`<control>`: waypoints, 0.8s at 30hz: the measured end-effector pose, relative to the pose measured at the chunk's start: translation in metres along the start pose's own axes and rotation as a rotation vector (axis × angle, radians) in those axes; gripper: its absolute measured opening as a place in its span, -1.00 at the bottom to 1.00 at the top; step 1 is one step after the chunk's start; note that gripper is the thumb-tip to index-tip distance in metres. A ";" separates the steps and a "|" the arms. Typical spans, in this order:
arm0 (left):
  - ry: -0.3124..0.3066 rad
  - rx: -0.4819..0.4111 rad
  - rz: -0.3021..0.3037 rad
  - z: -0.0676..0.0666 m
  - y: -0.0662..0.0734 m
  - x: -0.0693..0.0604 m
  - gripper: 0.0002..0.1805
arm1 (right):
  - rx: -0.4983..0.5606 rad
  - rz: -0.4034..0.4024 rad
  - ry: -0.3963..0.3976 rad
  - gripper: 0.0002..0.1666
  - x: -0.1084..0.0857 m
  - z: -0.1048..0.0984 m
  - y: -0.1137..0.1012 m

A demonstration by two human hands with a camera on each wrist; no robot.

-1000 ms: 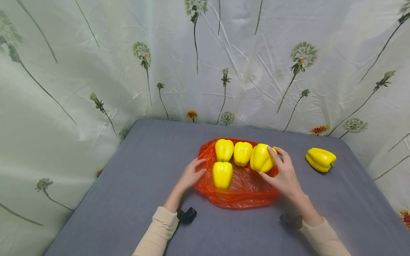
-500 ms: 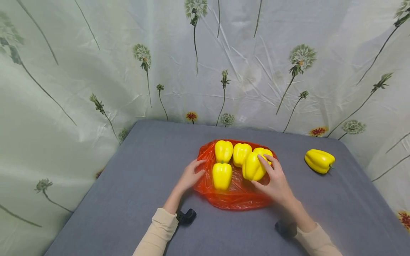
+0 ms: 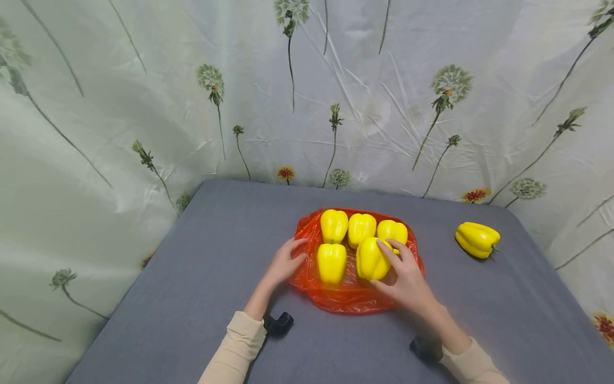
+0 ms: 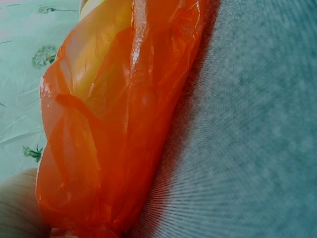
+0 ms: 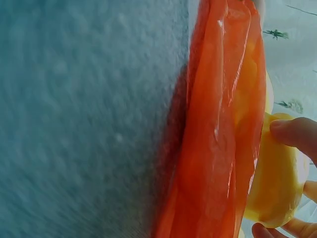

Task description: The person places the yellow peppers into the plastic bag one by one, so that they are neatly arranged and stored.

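In the head view my right hand (image 3: 405, 277) grips a yellow bell pepper (image 3: 371, 260) over the front right part of an open red plastic bag (image 3: 355, 301). Thumb and fingers lie around that pepper (image 5: 272, 183) in the right wrist view. Inside the bag, a back row holds a left pepper (image 3: 333, 225), a middle pepper (image 3: 361, 229) and a right pepper (image 3: 392, 230). A front left pepper (image 3: 331, 264) sits nearer me. My left hand (image 3: 283, 264) holds the bag's left edge; the bag (image 4: 114, 129) hides most of its fingers in the left wrist view.
Another yellow bell pepper (image 3: 477, 240) lies on its side on the grey tabletop (image 3: 230, 229), right of the bag. Behind the table hangs a flower-printed curtain (image 3: 268, 90). A black wrist mount (image 3: 280, 324) sits at the left wrist.
My right hand has let go of one pepper at the bag's back right, now holding another, which has moved left and toward me. My left hand stays at the bag's edge.
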State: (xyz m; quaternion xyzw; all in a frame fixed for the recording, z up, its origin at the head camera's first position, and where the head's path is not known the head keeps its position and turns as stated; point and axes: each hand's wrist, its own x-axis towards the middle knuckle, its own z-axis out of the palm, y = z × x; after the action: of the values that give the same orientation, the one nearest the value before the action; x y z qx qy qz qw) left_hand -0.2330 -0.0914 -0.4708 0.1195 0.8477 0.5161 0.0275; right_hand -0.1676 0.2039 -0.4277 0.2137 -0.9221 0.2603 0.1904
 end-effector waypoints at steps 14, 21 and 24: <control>0.007 0.022 0.042 -0.001 -0.001 0.001 -0.54 | -0.012 0.038 -0.120 0.03 -0.007 0.005 -0.005; 0.013 0.018 0.036 0.000 0.000 0.000 -0.54 | -0.005 0.034 -0.150 0.03 -0.008 0.007 -0.006; 0.010 0.016 0.030 0.000 0.000 0.000 -0.54 | -0.002 0.044 -0.181 0.02 -0.007 0.007 -0.008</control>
State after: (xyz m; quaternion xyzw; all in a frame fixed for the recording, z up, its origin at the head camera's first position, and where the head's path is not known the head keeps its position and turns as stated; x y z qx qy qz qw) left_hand -0.2328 -0.0914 -0.4711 0.1299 0.8502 0.5100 0.0146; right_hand -0.1593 0.1955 -0.4333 0.2157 -0.9403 0.2432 0.1007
